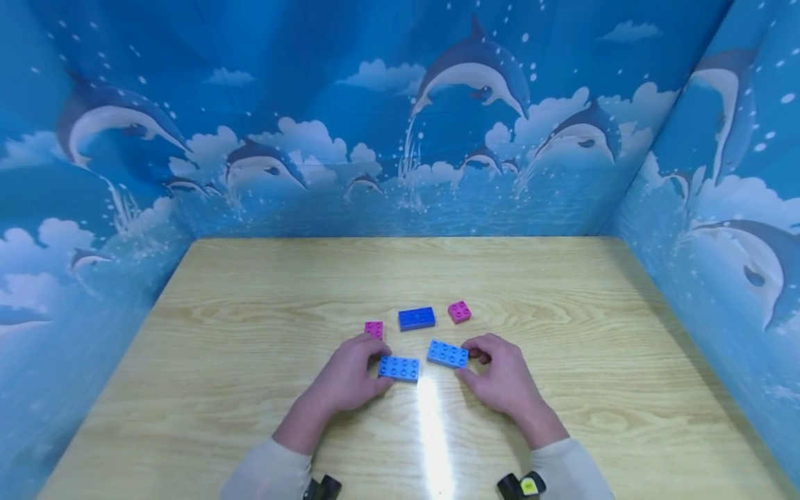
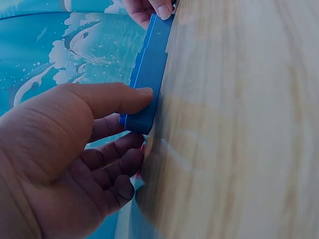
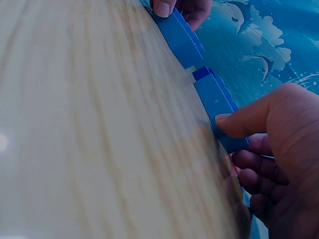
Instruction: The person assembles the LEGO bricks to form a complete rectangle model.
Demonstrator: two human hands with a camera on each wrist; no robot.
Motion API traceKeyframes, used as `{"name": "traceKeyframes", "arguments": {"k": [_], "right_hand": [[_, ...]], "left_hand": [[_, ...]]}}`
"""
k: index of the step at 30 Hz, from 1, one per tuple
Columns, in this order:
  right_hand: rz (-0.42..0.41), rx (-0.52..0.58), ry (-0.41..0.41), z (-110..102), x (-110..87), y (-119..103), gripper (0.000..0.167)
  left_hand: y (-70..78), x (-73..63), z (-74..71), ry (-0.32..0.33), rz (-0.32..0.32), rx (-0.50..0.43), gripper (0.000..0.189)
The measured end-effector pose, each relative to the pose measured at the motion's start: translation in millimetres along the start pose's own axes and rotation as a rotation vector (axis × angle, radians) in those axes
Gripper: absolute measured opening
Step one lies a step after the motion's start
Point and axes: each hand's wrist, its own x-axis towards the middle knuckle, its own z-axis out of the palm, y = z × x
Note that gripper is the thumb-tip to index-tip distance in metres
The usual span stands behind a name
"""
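My left hand point(image 1: 355, 375) pinches a light blue eight-stud toy brick point(image 1: 399, 369) by its left end, thumb on the near side and fingers on the far side. Another light blue brick point(image 1: 447, 353) lies a little to the right, tilted slightly, and my right hand point(image 1: 500, 371) holds its right end between thumb and fingers. In the right wrist view, the right thumb presses the side of its brick point(image 3: 219, 109), low over the tabletop. The left wrist view shows the left thumb flat against the other brick point(image 2: 149, 74). A small gap separates the two bricks.
A dark blue brick point(image 1: 417, 319) lies beyond the hands, between two small magenta bricks. One magenta brick point(image 1: 373, 329) is right by the left fingers; the other magenta brick point(image 1: 459, 312) is farther right. Dolphin-printed curtains point(image 1: 375, 139) border the wooden table point(image 1: 262, 292).
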Motion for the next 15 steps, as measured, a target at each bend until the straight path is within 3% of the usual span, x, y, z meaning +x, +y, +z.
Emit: {"name": "traceKeyframes", "arguments": {"k": [15], "right_hand": [[-0.048, 0.061, -0.036, -4.0, 5.0, 7.2, 0.037]], "left_hand": [[0.1, 3.8, 6.0, 0.026, -0.053, -0.03, 0.042]]}}
